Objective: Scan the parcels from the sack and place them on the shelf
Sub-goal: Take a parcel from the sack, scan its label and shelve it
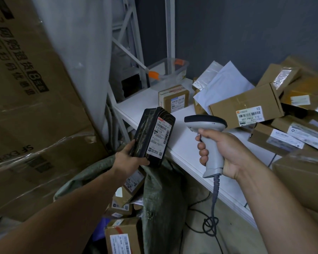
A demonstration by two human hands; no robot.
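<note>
My left hand (130, 158) grips the bottom of a black wrapped parcel (145, 132), held upright above the sack with its white shipping label facing me. My right hand (222, 153) holds a grey barcode scanner (207, 129) by its handle, head pointing left toward the parcel's label, a short gap between them. Below my hands the green woven sack (160, 195) lies open with several cardboard parcels (123, 235) inside. The white shelf (184, 143) runs from centre to lower right behind the scanner.
Several cardboard boxes (246, 107) and white mailers (226, 85) are piled on the shelf's right side; a small box (173, 98) and a clear plastic bin (168, 72) stand further back. Large taped cartons (31, 99) wall the left. The scanner cable (212, 217) trails to the floor.
</note>
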